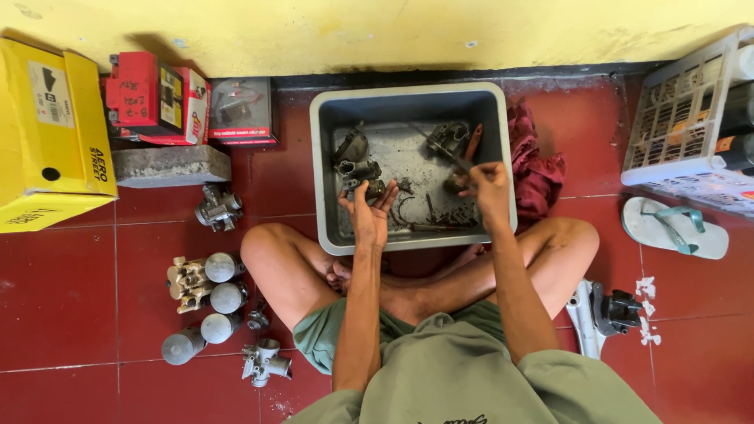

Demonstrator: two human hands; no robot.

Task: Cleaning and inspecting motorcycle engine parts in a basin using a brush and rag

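Observation:
I sit cross-legged on a red tiled floor with a grey plastic tub [326, 157] in front of my knees. My left hand [367, 210] is palm up over the tub and holds a small dark metal part [374, 188]. My right hand [488, 186] grips a thin tool [440, 148], likely a screwdriver, whose tip points up-left into the tub. Inside the tub lie several grimy engine parts, among them a carburetor body [449, 137], a round piece [351, 147] and an orange-handled tool [473, 143].
Several silver carburetor parts [206, 284] lie on the floor to my left, with another [218, 207] by a concrete block [170, 165]. Boxes in yellow [49, 133] and red [153, 98] line the wall. A red rag [536, 169], white basket [683, 118], sandal [675, 228] and metal piece [605, 312] sit right.

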